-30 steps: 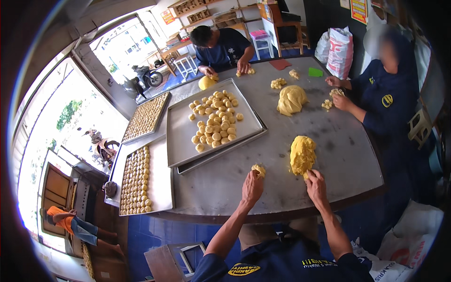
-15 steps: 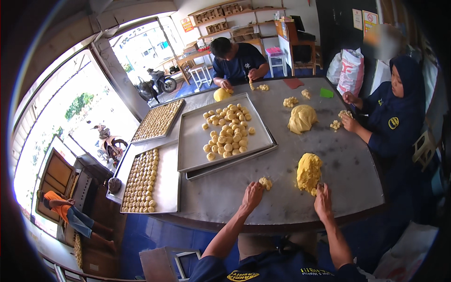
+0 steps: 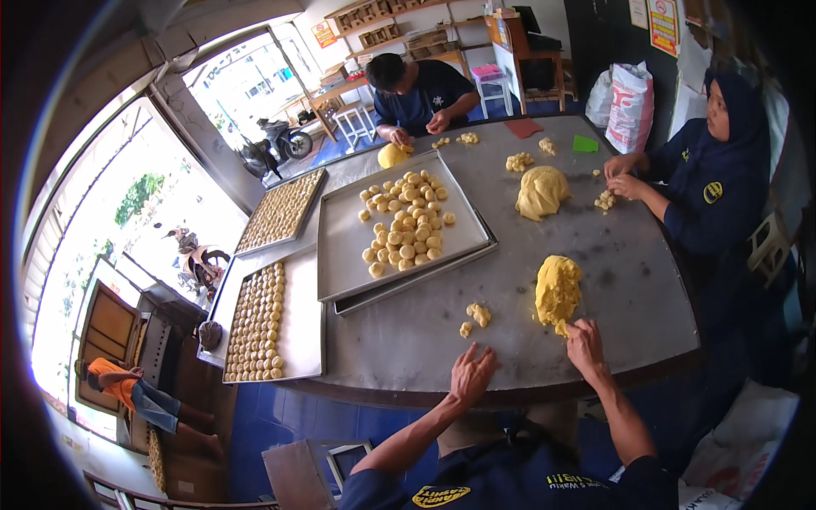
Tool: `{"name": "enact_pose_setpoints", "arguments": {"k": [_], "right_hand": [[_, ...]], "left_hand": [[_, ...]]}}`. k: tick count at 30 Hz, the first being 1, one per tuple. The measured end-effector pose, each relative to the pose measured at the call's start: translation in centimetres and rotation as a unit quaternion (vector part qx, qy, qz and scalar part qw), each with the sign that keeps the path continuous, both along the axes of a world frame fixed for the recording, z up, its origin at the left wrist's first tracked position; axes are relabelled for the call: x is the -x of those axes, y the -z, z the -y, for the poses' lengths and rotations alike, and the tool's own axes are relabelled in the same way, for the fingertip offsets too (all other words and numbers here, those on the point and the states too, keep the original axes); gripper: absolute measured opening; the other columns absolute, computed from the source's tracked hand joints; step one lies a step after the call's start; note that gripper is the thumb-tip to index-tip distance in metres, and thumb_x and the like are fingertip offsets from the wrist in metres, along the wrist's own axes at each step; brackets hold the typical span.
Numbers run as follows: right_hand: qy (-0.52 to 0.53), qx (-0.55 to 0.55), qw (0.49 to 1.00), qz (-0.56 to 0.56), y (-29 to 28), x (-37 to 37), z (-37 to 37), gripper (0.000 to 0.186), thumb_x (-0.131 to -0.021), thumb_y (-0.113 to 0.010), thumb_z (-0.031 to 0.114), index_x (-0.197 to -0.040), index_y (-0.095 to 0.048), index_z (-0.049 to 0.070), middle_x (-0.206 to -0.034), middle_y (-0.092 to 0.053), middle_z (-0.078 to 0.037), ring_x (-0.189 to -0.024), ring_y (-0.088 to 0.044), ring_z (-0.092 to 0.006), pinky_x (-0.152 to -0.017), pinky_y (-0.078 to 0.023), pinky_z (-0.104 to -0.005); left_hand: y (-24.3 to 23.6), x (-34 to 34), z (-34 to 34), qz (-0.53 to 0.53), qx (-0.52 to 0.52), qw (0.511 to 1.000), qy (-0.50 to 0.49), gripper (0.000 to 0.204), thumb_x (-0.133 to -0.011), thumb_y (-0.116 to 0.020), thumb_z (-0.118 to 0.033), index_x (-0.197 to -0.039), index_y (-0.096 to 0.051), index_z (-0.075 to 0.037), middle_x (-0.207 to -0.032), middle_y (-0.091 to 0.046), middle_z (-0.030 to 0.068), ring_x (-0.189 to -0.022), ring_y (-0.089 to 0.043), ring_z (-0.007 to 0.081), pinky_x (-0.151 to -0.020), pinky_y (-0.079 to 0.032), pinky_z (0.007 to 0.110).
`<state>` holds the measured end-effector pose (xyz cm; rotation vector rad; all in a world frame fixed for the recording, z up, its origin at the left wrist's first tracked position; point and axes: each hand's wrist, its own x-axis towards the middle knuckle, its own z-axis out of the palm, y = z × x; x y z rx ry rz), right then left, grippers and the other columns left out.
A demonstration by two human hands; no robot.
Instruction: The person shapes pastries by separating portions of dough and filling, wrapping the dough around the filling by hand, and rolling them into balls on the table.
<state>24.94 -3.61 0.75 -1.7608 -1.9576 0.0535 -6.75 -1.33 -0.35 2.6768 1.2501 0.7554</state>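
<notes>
My left hand [image 3: 473, 374] lies over the near edge of the metal table with its fingers stretched out and nothing in it. Just beyond its fingertips are a small clump of dough pieces [image 3: 478, 314] and a single small piece [image 3: 466, 329]. My right hand [image 3: 585, 347] is closed at the near end of a rough yellow dough lump [image 3: 558, 287], pinching a bit that sticks out of it. The fingertips are partly hidden there.
A large tray of round dough balls [image 3: 330, 246] rests on another tray at the middle left. Two trays of dough balls in rows [image 3: 303, 361] [image 3: 310, 191] stand beyond it. Two co-workers handle dough at the far and right sides, near a smooth dough mound [image 3: 542, 194].
My left hand has drawn back toward me and opened away from the dough pieces; a separate small piece now lies beside the clump. My right hand has shifted slightly at the lump.
</notes>
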Motion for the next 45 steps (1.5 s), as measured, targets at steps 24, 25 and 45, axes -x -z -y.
{"name": "enact_pose_setpoints", "arguments": {"k": [24, 25, 45], "right_hand": [[0.065, 0.021, 0.997, -0.02, -0.4, -0.3, 0.4, 0.023, -0.083, -0.064, -0.008, -0.104, -0.072, -0.003, -0.107, -0.063, -0.021, -0.099, -0.059, -0.038, -0.091, -0.051, -0.043], [0.057, 0.058, 0.997, 0.018, -1.0, -0.8, 0.6, 0.025, -0.083, -0.064, -0.008, -0.106, -0.07, -0.004, -0.109, -0.06, -0.023, -0.1, -0.058, -0.039, -0.091, -0.05, -0.0436], [0.024, 0.035, 0.997, -0.067, -0.4, 4.3, 5.8, 0.051, -0.087, -0.061, -0.004, -0.138, -0.053, -0.008, -0.13, -0.057, -0.021, -0.117, -0.053, -0.0368, -0.107, -0.046, -0.04]], "left_hand": [[0.7, -4.7, -8.5, -0.023, -0.077, 0.996, 0.024, 0.043, -0.086, -0.065, -0.034, -0.114, -0.057, -0.003, -0.135, -0.049, 0.0185, -0.131, -0.046, 0.0361, -0.113, -0.025, 0.061], [0.9, -4.5, -7.8, -0.021, -0.078, 0.997, 0.019, 0.039, -0.085, -0.065, -0.031, -0.113, -0.059, -0.004, -0.132, -0.05, 0.0165, -0.125, -0.048, 0.0342, -0.109, -0.029, 0.059], [-2.4, -3.3, 0.6, 0.262, 0.364, 0.877, -0.171, 0.027, -0.106, -0.059, -0.025, -0.117, -0.062, -0.001, -0.113, -0.069, 0.0163, -0.102, -0.067, 0.0234, -0.085, -0.052, 0.04]]}}
